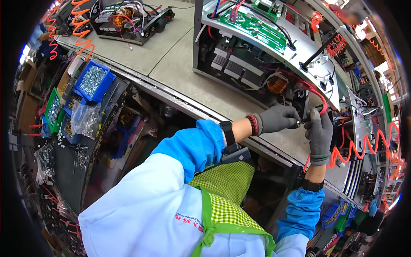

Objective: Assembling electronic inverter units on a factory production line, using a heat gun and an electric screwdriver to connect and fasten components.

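Both my hands wear grey gloves and meet at the near right corner of an open metal equipment chassis (pixel 195 51). My left hand (pixel 276 119) is closed in a pinch, and what its fingertips hold is too small to name. Close beside it, my right hand (pixel 320 132) grips a thick red cable (pixel 320 96) near its lower end. That cable curves down out of the chassis. Inside sit a copper-wound coil (pixel 277 84) and finned heat sinks (pixel 239 68). A green circuit board (pixel 252 30) lies on the metal panel above them.
Another open unit (pixel 128 21) stands at the far left of the bench (pixel 171 47). Blue bins of screws (pixel 93 80) and a green bin (pixel 53 110) are on the left. Coiled red air hoses hang at left (pixel 81 30) and stretch at right (pixel 364 145).
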The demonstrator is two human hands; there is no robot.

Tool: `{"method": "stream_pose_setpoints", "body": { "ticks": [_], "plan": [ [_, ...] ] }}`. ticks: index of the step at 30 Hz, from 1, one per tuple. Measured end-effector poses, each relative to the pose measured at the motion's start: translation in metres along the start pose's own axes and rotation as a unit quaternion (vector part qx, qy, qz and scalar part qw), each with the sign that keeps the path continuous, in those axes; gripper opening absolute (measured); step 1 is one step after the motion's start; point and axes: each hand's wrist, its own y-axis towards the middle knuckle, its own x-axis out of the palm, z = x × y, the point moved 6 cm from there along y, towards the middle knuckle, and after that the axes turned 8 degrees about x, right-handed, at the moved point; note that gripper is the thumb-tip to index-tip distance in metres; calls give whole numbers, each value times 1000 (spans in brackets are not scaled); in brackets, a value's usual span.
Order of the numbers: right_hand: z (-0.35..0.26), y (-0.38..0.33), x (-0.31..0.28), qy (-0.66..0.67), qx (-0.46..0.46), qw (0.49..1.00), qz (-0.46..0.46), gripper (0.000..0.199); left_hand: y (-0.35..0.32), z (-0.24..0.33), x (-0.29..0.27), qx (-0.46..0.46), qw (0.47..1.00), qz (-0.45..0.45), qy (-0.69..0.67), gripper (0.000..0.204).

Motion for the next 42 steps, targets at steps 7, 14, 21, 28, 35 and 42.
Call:
{"method": "stream_pose_setpoints", "body": {
  "ticks": [7, 14, 21, 28, 35, 42],
  "plan": [
    [14, -9, 0, 60, -42, 997, -20, 28, -8, -17, -2, -10, 993, 100, 67, 12],
    [107, -45, 41, 33, -59, 997, 46, 63, -11, 43, -38, 3, 971, 111, 210, 25],
    [93, -34, 82, 108, -139, 975, 139, 51, 11, 173, -6, 336, 878, 35, 340, 30],
    [96, -11, 77, 243, -76, 966, 47, 62, 56, 145, 9, 252, 762, -210, 559, 33],
    [100, -1, 72, 358, 21, 930, -76, 65, 56, 136, 9, 275, 780, -237, 509, 26],
    [91, -19, 74, 362, -116, 922, 74, 73, 59, 137, 7, 294, 796, -220, 482, 30]
  ]
}}
